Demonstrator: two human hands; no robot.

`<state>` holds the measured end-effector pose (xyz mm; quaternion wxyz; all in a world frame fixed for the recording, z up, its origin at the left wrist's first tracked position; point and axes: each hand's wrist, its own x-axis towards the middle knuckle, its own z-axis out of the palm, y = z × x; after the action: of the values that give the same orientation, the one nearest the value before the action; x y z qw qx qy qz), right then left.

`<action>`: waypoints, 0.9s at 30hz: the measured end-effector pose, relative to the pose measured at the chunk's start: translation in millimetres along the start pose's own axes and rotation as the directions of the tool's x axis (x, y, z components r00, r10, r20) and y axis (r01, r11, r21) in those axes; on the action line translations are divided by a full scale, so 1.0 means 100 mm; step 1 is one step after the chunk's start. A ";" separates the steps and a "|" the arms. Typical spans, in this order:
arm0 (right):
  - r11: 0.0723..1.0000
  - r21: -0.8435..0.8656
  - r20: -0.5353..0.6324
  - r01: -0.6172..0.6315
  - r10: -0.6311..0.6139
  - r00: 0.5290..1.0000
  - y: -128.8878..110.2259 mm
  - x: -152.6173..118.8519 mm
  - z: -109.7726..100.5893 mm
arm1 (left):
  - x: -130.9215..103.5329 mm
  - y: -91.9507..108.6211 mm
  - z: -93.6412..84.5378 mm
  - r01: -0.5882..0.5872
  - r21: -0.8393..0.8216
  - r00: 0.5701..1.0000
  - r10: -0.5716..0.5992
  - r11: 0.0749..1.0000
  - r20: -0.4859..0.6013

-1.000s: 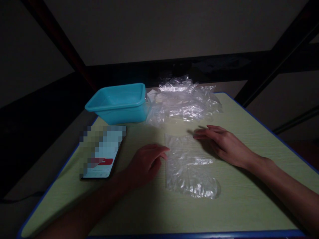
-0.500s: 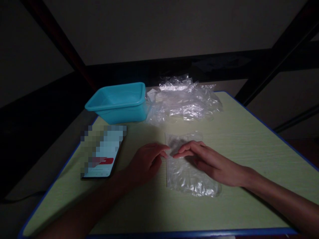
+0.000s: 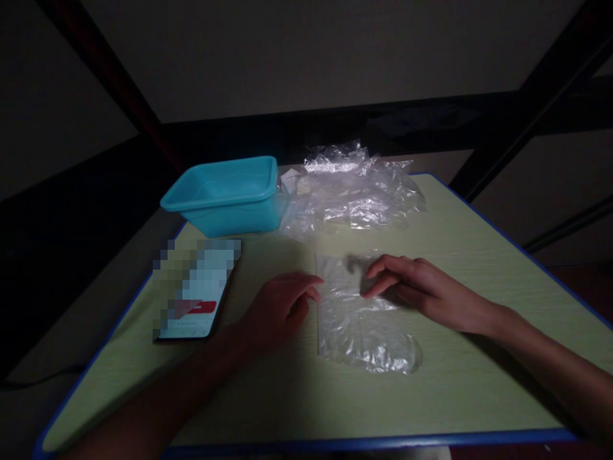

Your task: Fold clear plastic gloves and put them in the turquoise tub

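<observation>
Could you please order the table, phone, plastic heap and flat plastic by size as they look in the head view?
1. Table
2. Plastic heap and flat plastic: too close to rank; the latter is nearer the camera and partly behind the right hand.
3. Phone

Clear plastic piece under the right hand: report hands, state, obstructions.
Left hand at left edge of clear plastic piece, contact unclear. Right hand over its far part, fingers bent. Piece spread out, wrinkled. Right hand partly hides it; crumpled plastic beyond.
</observation>
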<state>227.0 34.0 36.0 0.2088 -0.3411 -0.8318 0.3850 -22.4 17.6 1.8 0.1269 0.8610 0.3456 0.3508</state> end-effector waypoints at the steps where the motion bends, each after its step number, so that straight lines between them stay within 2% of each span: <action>1: 1.000 0.010 -0.008 -0.025 0.026 1.000 0.00 0.00 -0.02 | 0.00 0.00 0.00 0.001 0.001 1.000 -0.001 1.000 -0.001; 7: 0.989 -0.009 -0.061 -0.145 0.144 0.988 0.04 -0.01 -0.11 | -0.02 -0.01 0.00 0.016 -0.017 1.000 -0.016 1.000 0.001; 15: 0.967 -0.169 -0.053 -0.193 0.186 0.981 0.10 -0.04 -0.21 | -0.01 0.00 -0.01 0.025 -0.012 1.000 -0.025 1.000 0.018; 19: 0.943 -0.281 -0.057 -0.179 0.169 0.984 0.12 -0.07 -0.25 | -0.01 -0.02 0.00 0.007 -0.011 1.000 -0.007 1.000 0.014; 21: 0.925 -0.348 -0.102 -0.152 0.123 0.987 0.11 -0.08 -0.25 | -0.02 -0.02 0.00 -0.001 -0.008 1.000 0.001 1.000 0.021; 24: 0.909 -0.415 -0.158 -0.021 -0.050 0.986 0.01 -0.11 -0.21 | -0.02 -0.02 -0.01 -0.002 -0.001 0.999 0.002 1.000 0.034; 25: 0.902 -0.428 -0.142 0.056 -0.128 0.981 -0.04 -0.12 -0.17 | -0.02 -0.01 -0.02 0.002 0.001 0.999 -0.002 1.000 0.037; 27: 0.866 -0.450 -0.020 0.217 -0.252 0.967 -0.16 -0.15 -0.09 | -0.01 0.00 -0.02 0.007 0.002 0.999 -0.007 1.000 0.036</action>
<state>236.0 19.7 52.4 0.2028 -0.2908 -0.9240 0.1433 -24.6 16.9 2.2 0.1338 0.8661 0.3466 0.3344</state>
